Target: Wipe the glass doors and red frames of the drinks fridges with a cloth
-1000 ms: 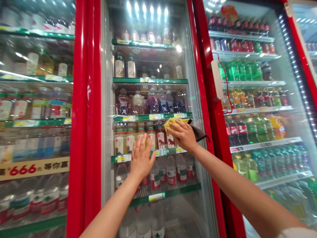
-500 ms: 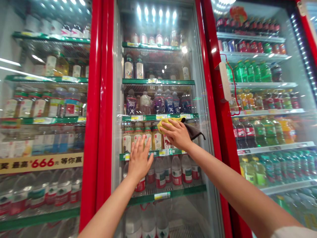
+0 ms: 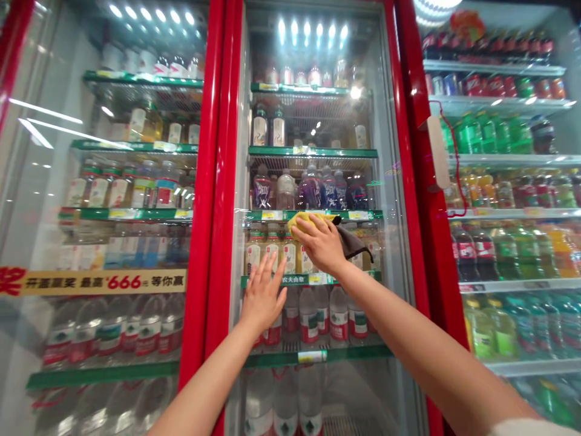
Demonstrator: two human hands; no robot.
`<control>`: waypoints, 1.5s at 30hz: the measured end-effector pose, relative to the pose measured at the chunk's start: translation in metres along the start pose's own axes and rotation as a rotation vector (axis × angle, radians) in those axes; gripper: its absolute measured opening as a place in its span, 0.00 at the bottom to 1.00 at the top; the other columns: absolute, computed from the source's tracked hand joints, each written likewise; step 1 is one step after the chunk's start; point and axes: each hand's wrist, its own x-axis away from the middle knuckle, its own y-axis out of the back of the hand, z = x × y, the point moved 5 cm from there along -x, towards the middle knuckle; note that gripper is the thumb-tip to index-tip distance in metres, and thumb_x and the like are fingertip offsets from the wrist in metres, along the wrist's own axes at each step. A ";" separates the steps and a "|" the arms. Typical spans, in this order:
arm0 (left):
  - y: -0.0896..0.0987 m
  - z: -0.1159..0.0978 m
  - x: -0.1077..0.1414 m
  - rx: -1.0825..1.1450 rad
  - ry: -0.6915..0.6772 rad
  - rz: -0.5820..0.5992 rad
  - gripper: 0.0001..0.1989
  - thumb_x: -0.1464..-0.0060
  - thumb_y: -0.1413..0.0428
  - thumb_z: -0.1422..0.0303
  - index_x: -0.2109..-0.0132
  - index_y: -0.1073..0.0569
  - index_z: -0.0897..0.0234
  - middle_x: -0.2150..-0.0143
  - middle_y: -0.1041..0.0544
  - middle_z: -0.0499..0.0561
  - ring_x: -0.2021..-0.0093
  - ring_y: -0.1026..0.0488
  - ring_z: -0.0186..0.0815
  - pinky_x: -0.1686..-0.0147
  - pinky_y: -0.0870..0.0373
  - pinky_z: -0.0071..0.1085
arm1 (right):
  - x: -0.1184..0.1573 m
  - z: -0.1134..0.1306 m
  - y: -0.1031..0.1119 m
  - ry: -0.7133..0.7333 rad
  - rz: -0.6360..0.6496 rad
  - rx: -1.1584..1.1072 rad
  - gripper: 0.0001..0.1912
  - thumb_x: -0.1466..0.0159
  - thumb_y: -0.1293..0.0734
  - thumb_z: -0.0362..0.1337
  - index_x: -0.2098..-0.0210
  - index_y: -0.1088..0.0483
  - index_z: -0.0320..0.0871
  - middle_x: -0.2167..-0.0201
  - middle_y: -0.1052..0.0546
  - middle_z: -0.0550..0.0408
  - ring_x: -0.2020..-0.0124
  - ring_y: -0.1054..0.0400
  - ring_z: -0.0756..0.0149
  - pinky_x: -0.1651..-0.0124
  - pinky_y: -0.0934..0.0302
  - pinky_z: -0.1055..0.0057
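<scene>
1. The middle glass door [image 3: 347, 390] is closed, in front of shelves of drinks.
2. The left hand [image 3: 265, 297] is on the left half of the middle glass door, palm toward it, fingers pointing up and spread apart; how firmly it presses cannot be told.
3. The right hand [image 3: 321, 245] lies over the yellow-and-grey cloth [image 3: 297, 223] near the center of the middle glass door. Its fingers are extended and slightly parted, pointing up and left; its thumb is hidden, so a pinch cannot be confirmed.
4. The yellow part of the cloth shows around the fingertips, against the middle glass door; the grey part hangs out to the right of the hand.
5. Behind the middle glass door, purple-labelled bottles [image 3: 262, 189] stand above hand level, red-labelled water bottles [image 3: 309, 321] below it, and larger water bottles [image 3: 285, 406] lower still.
6. Left of the middle glass door, beyond a red post [image 3: 211, 212], a beige strip [image 3: 97, 283] reads "666" among Chinese characters.
7. Right of the middle glass door are a pale door handle [image 3: 438, 152], a red cord [image 3: 462, 188] and green soda bottles [image 3: 472, 133].
</scene>
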 end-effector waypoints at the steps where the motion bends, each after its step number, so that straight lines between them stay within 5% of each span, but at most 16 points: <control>1: 0.001 0.003 0.002 -0.006 0.005 0.010 0.34 0.36 0.48 0.68 0.26 0.46 0.57 0.23 0.47 0.57 0.23 0.54 0.48 0.27 0.51 0.53 | 0.010 0.001 0.002 0.063 0.028 -0.014 0.21 0.28 0.39 0.38 0.39 0.29 0.59 0.34 0.29 0.61 0.30 0.45 0.56 0.31 0.51 0.52; 4: 0.009 0.015 0.008 -0.042 0.012 0.030 0.32 0.36 0.48 0.67 0.27 0.43 0.56 0.24 0.45 0.56 0.23 0.53 0.50 0.27 0.53 0.56 | 0.025 -0.017 0.012 0.080 -0.026 -0.062 0.17 0.31 0.37 0.34 0.49 0.22 0.55 0.39 0.24 0.57 0.35 0.37 0.57 0.35 0.44 0.56; 7: 0.017 0.031 0.010 -0.078 0.023 0.025 0.31 0.36 0.48 0.67 0.28 0.41 0.56 0.25 0.43 0.56 0.24 0.52 0.50 0.27 0.57 0.58 | 0.006 -0.032 0.014 -0.081 -0.165 -0.087 0.16 0.32 0.36 0.32 0.52 0.20 0.53 0.43 0.22 0.53 0.39 0.34 0.56 0.37 0.41 0.55; 11: 0.026 0.047 0.011 -0.111 0.060 0.000 0.31 0.36 0.49 0.67 0.28 0.41 0.53 0.25 0.41 0.54 0.24 0.51 0.50 0.27 0.63 0.62 | -0.034 0.000 -0.005 -0.229 -0.154 -0.038 0.19 0.30 0.39 0.34 0.43 0.25 0.53 0.38 0.25 0.53 0.32 0.41 0.49 0.32 0.51 0.42; 15: 0.028 0.056 0.014 -0.118 0.070 0.006 0.32 0.36 0.48 0.67 0.27 0.43 0.53 0.25 0.42 0.54 0.24 0.51 0.49 0.27 0.63 0.62 | -0.026 0.047 -0.018 -0.004 -0.014 -0.021 0.22 0.28 0.39 0.38 0.35 0.32 0.55 0.32 0.32 0.55 0.28 0.47 0.49 0.28 0.59 0.39; 18: 0.029 0.065 0.018 -0.116 0.067 0.023 0.33 0.37 0.47 0.66 0.27 0.42 0.55 0.25 0.43 0.55 0.24 0.52 0.49 0.27 0.59 0.58 | 0.005 0.048 -0.016 0.212 0.075 -0.031 0.22 0.28 0.39 0.36 0.37 0.31 0.58 0.34 0.30 0.59 0.28 0.45 0.55 0.27 0.59 0.46; 23: 0.029 0.078 0.028 -0.124 0.020 0.039 0.32 0.36 0.48 0.67 0.27 0.42 0.57 0.25 0.43 0.55 0.24 0.51 0.46 0.26 0.53 0.51 | -0.003 0.015 -0.010 0.048 -0.017 0.009 0.21 0.29 0.38 0.35 0.38 0.29 0.55 0.33 0.30 0.56 0.29 0.45 0.51 0.27 0.56 0.45; 28: 0.026 0.081 0.035 -0.139 0.015 0.013 0.33 0.36 0.49 0.68 0.26 0.44 0.55 0.25 0.42 0.53 0.24 0.50 0.43 0.26 0.56 0.51 | -0.051 0.055 -0.030 -0.123 -0.073 -0.014 0.23 0.28 0.40 0.39 0.34 0.33 0.52 0.31 0.34 0.50 0.28 0.48 0.45 0.29 0.58 0.36; 32: 0.026 0.081 0.040 -0.135 0.002 0.026 0.33 0.36 0.49 0.69 0.26 0.46 0.55 0.25 0.42 0.53 0.24 0.51 0.42 0.25 0.57 0.50 | -0.039 0.088 -0.040 0.107 0.042 -0.051 0.22 0.27 0.39 0.38 0.36 0.32 0.57 0.33 0.31 0.58 0.28 0.47 0.53 0.27 0.59 0.44; 36: 0.028 0.085 0.049 -0.120 -0.050 0.068 0.33 0.36 0.50 0.71 0.26 0.46 0.58 0.25 0.42 0.53 0.23 0.53 0.40 0.25 0.56 0.48 | -0.018 0.080 -0.033 0.279 0.093 -0.090 0.19 0.29 0.37 0.35 0.43 0.25 0.60 0.38 0.25 0.61 0.33 0.39 0.60 0.26 0.55 0.54; 40: 0.024 0.094 0.061 -0.103 -0.098 0.101 0.37 0.41 0.54 0.81 0.26 0.45 0.60 0.25 0.43 0.53 0.23 0.57 0.38 0.25 0.54 0.47 | -0.052 0.076 -0.034 0.123 0.017 -0.087 0.18 0.29 0.37 0.35 0.44 0.24 0.57 0.39 0.24 0.59 0.35 0.38 0.56 0.28 0.51 0.52; 45: 0.014 0.099 0.072 -0.098 -0.103 0.062 0.37 0.46 0.56 0.87 0.30 0.37 0.62 0.25 0.44 0.56 0.22 0.61 0.38 0.27 0.49 0.50 | -0.089 0.116 -0.055 -0.045 -0.063 -0.091 0.21 0.28 0.39 0.35 0.39 0.28 0.55 0.35 0.28 0.57 0.32 0.42 0.52 0.28 0.55 0.44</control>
